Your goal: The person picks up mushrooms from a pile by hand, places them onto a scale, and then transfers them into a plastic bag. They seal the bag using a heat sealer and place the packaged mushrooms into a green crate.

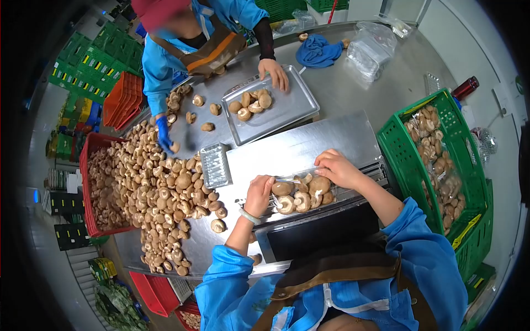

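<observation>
A clear plastic tray of brown-capped mushrooms [302,194] is in front of me, on the metal wrapping station [301,148]. My left hand [258,196] is closed at the tray's left end, where a shiny strip of clear plastic shows by the fingertips. My right hand [337,168] has its fingers curled together at the tray's far right corner, close to the caps; its exact hold is partly hidden. An unfilled clear plastic tray [216,165] lies beyond my left hand. A loose mushroom [218,225] rests left of my wrist.
A large mushroom heap [160,193] spills from a red crate [107,220] on the left. Across the table, a co-worker's bare hand [273,74] is at a metal tray [301,105]; their gloved hand [164,135] holds a mushroom. A green crate [395,135] with bagged mushrooms stands right.
</observation>
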A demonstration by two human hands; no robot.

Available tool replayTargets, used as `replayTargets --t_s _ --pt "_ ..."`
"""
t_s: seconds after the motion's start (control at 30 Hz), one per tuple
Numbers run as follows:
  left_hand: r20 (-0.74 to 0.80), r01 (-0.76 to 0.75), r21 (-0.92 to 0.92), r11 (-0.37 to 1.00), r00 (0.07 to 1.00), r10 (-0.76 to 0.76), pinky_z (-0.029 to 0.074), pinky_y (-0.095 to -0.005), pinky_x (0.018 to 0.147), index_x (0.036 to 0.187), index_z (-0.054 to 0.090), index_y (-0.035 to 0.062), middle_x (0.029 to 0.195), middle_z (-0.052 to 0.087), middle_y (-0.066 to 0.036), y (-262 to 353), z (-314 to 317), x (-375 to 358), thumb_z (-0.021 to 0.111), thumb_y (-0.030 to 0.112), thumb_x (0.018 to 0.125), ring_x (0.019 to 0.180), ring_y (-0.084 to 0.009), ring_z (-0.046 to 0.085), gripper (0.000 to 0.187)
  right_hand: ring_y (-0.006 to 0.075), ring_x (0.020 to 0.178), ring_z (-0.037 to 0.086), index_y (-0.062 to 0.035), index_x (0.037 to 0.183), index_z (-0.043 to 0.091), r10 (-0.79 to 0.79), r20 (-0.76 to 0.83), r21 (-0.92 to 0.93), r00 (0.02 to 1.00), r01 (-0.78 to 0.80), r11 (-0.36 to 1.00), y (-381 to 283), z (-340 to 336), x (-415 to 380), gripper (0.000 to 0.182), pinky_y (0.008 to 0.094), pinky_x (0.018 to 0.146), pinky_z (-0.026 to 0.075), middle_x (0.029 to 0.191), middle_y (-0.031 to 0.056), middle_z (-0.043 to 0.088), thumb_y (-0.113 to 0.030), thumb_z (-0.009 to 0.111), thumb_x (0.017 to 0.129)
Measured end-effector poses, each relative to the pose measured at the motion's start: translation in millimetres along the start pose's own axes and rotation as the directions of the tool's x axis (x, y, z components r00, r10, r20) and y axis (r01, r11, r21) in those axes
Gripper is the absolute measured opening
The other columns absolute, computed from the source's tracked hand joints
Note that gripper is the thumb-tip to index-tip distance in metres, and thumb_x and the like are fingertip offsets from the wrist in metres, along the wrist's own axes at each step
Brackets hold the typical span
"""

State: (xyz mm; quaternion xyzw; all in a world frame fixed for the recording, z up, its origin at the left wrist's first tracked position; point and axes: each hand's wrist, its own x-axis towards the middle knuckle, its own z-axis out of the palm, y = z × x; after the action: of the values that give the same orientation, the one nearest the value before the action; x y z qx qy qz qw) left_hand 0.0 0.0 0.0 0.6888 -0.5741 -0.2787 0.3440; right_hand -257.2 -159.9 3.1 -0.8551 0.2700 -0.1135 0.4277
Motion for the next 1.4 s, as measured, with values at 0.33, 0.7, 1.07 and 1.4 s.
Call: replayTargets --t_s 0.33,0.7,1.07,1.4 --pt "0.035 0.374 -0.161 0.913 0.927 -0.373 0.044 -0.0316 0.058 0.093 0.068 -0.0041 0.065 0.060 -0.009 120.6 -38.4 -81.5 0.055 0.026 0.101 0.061 -0.0118 0.050 0.034 0.0256 0.059 0.058 0.0002 0.086 0.055 0.112 -0.018 0.270 0.993 -0.103 0.957 -81.3 -18.8 -84.3 0.034 0.0375 0.056 0.043 0.064 0.0155 0.057 -0.030 0.054 0.101" --pt "-0.290 0.279 0.120 0.953 0.928 -0.235 0.039 -0.0354 0.047 0.088 0.062 -0.0010 0.060 0.057 -0.014 19.8 91.4 -157.3 0.067 0.020 0.094 0.048 -0.0184 0.050 0.023 0.0408 0.076 0.066 -0.0053 0.097 0.058 0.478 -0.120 0.017 0.870 -0.479 0.877 -10.0 77.0 -165.2 0.032 0.0480 0.069 0.051 0.077 0.0188 0.068 -0.037 0.061 0.094" --pt "-0.458 0.155 -0.135 0.979 0.866 -0.200 0.038 -0.0290 0.054 0.094 0.044 0.0049 0.072 0.044 -0.004 38.2 89.5 -198.9 0.063 0.008 0.095 0.060 -0.0144 0.046 0.019 0.0031 0.057 0.047 -0.0074 0.105 0.048 0.616 -0.397 0.741 0.680 -0.158 0.652 -27.0 61.7 -266.1 0.017 0.0230 0.050 0.036 0.064 -0.0005 0.055 -0.007 0.061 0.094" --pt "0.266 -0.464 0.522 0.716 0.886 0.380 0.053 -0.0357 0.055 0.128 0.056 0.0148 0.095 0.066 -0.007 50.9 191.7 -110.5 0.056 0.008 0.084 0.063 -0.0226 0.064 0.045 0.0180 0.070 0.057 -0.0086 0.106 0.048 0.653 -0.731 0.509 0.199 -0.478 0.716 55.4 194.9 -320.1 0.016 0.0328 0.066 0.047 0.078 0.0074 0.059 -0.011 0.059 0.094"
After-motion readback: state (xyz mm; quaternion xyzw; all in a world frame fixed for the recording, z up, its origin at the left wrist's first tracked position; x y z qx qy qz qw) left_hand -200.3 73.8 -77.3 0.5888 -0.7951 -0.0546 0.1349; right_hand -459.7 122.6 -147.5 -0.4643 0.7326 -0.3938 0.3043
